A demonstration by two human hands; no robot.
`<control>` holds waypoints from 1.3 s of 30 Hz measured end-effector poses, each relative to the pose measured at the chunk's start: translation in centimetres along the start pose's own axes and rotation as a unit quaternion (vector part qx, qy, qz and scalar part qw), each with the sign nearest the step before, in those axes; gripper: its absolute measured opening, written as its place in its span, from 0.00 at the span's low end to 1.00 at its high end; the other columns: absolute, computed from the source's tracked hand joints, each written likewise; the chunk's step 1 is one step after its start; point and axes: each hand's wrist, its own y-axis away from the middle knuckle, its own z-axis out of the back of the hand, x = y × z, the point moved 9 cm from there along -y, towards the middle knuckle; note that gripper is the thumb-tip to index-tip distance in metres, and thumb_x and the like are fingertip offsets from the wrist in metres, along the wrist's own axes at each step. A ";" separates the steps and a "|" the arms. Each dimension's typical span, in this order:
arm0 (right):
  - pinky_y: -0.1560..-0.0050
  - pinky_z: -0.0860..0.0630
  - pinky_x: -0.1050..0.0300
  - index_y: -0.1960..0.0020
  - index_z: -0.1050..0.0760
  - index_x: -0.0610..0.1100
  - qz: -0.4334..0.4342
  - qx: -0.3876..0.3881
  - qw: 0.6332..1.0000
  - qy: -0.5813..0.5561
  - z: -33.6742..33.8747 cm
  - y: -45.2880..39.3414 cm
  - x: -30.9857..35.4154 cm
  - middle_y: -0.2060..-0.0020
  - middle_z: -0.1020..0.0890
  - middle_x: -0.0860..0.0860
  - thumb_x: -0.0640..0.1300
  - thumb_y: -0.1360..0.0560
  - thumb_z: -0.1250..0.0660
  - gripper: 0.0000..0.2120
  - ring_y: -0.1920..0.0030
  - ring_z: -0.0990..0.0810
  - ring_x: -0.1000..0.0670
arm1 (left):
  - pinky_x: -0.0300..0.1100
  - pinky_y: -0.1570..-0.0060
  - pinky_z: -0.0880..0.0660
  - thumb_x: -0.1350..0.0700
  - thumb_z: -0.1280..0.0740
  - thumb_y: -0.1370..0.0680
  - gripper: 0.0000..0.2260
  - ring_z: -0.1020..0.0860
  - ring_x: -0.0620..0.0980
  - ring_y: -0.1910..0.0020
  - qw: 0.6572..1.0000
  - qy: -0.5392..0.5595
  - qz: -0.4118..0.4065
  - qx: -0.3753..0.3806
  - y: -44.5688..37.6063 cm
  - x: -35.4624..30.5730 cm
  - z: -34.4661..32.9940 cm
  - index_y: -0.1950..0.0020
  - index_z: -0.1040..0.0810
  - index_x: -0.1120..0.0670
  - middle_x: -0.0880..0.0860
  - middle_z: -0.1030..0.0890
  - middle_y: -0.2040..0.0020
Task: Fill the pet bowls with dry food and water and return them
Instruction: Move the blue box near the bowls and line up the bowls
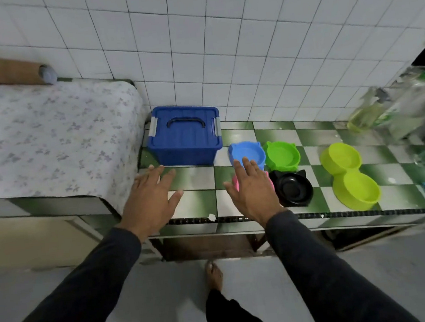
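Both hands empty, fingers spread: left [150,196] over bare counter [197,180], right [252,188] covering pink bowl [236,184], fingertips at blue bowl [247,153].

Your bowls sit empty on the checkered tabletop [197,178]: blue bowl [249,153] beside green bowl [282,154], pink bowl [235,184] mostly hidden, black bowl [293,189] nearer you, lime double bowl [350,174] apart, rightward. Blue lidded bin [184,135] stands closed at the wall.
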 end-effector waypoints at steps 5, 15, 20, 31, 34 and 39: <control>0.23 0.42 0.39 0.20 0.43 0.43 -0.005 0.003 1.000 0.019 -0.7 5.5 -0.9 0.22 0.38 0.39 0.65 0.21 0.55 0.37 0.21 0.41 0.38 | 0.61 0.26 0.36 0.40 0.41 0.17 0.27 0.33 0.61 0.24 1.000 -0.021 -0.015 -0.004 4.4 -2.1 0.3 0.22 0.32 0.52 0.59 0.31 0.23; 0.22 0.44 0.40 0.19 0.45 0.44 -0.015 0.031 0.999 0.016 -1.5 12.5 -5.1 0.20 0.42 0.40 0.61 0.17 0.47 0.33 0.20 0.45 0.39 | 0.61 0.23 0.39 0.41 0.39 0.17 0.27 0.34 0.59 0.23 0.998 -0.045 -0.033 0.023 9.1 -8.1 -2.5 0.21 0.32 0.51 0.58 0.30 0.24; 0.22 0.43 0.40 0.19 0.45 0.44 -0.001 0.059 0.998 0.014 -2.9 15.4 -9.0 0.20 0.41 0.41 0.60 0.17 0.47 0.32 0.20 0.45 0.39 | 0.61 0.24 0.37 0.41 0.39 0.17 0.26 0.33 0.58 0.24 0.998 -0.043 -0.021 0.043 10.8 -11.9 -5.4 0.22 0.33 0.51 0.57 0.29 0.25; 0.20 0.51 0.43 0.17 0.53 0.47 0.015 0.157 0.987 -0.013 -9.4 19.8 -17.0 0.18 0.49 0.44 0.63 0.17 0.51 0.34 0.18 0.53 0.43 | 0.64 0.27 0.34 0.39 0.44 0.18 0.29 0.32 0.60 0.24 0.994 -0.008 0.016 0.111 14.8 -18.6 -15.2 0.21 0.32 0.53 0.60 0.29 0.25; 0.20 0.49 0.43 0.17 0.52 0.46 0.010 0.163 0.986 -0.031 -11.3 20.2 -18.5 0.18 0.48 0.44 0.64 0.17 0.50 0.35 0.19 0.51 0.43 | 0.62 0.24 0.38 0.39 0.38 0.18 0.30 0.36 0.58 0.22 0.990 0.010 0.034 0.134 15.0 -19.2 -17.8 0.19 0.36 0.52 0.58 0.32 0.22; 0.21 0.48 0.47 0.18 0.50 0.46 -0.010 0.169 0.983 -0.074 -15.6 19.1 -20.6 0.19 0.46 0.45 0.65 0.18 0.48 0.36 0.19 0.49 0.44 | 0.61 0.25 0.36 0.31 0.49 0.22 0.37 0.33 0.59 0.23 0.987 0.010 0.028 0.160 14.5 -18.4 -23.2 0.20 0.37 0.53 0.58 0.31 0.23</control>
